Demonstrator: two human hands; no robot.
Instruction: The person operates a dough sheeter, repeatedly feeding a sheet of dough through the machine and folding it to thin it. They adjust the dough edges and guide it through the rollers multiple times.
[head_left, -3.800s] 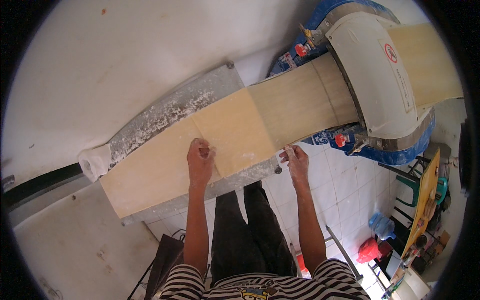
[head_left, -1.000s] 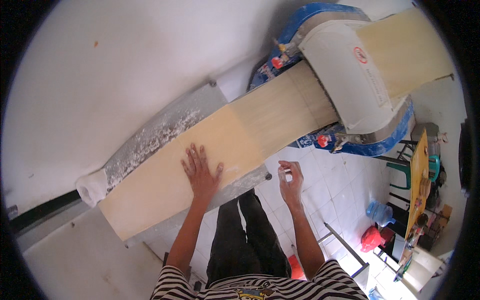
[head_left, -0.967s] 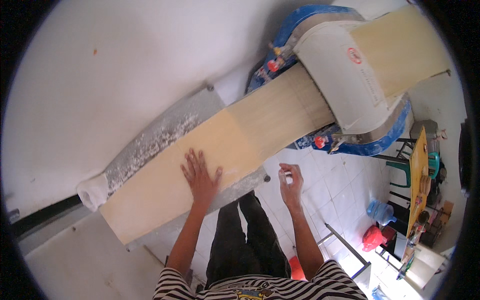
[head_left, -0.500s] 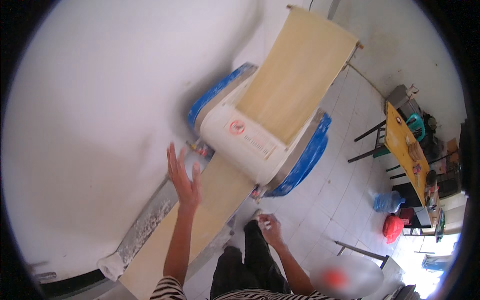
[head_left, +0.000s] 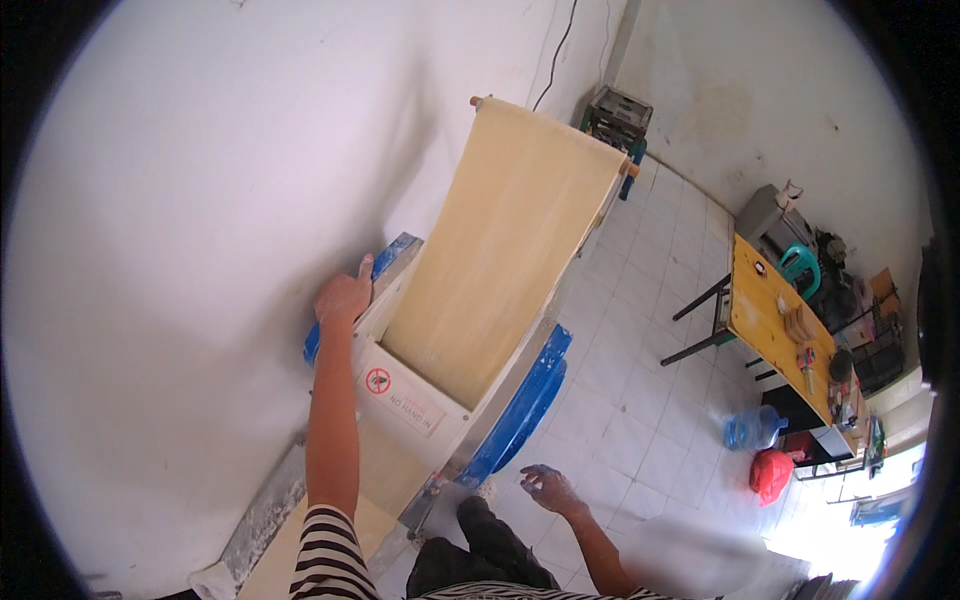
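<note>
A floury white machine with blue side covers stands in front of me, along the wall. Over its sloping upper frame runs a broad, smooth cream-coloured sheet (head_left: 505, 230), which looks like a belt. My left hand (head_left: 343, 295) is closed over the left blue side cover (head_left: 395, 255), one digit lying along its top; the other fingers are mostly hidden. Below that arm, a lower cream strip (head_left: 395, 475) leads into the white housing (head_left: 410, 385), which carries a warning label. Beside the right blue cover (head_left: 525, 410), my right hand (head_left: 552, 490) hangs apart from it, empty, fingers spread and slightly bent.
A bare white wall (head_left: 180, 220) borders the machine's left side. To the right, on the tiled floor (head_left: 630, 420), stand a yellow-topped table (head_left: 770, 310), a blue water bottle (head_left: 755, 428) and a red plastic bag (head_left: 770, 475). A crate-like object (head_left: 620, 112) sits behind the machine.
My left hand has gone from raised and spread above the lower strip to the left blue cover. My view has moved forward along the machine. The right hand stays low and empty.
</note>
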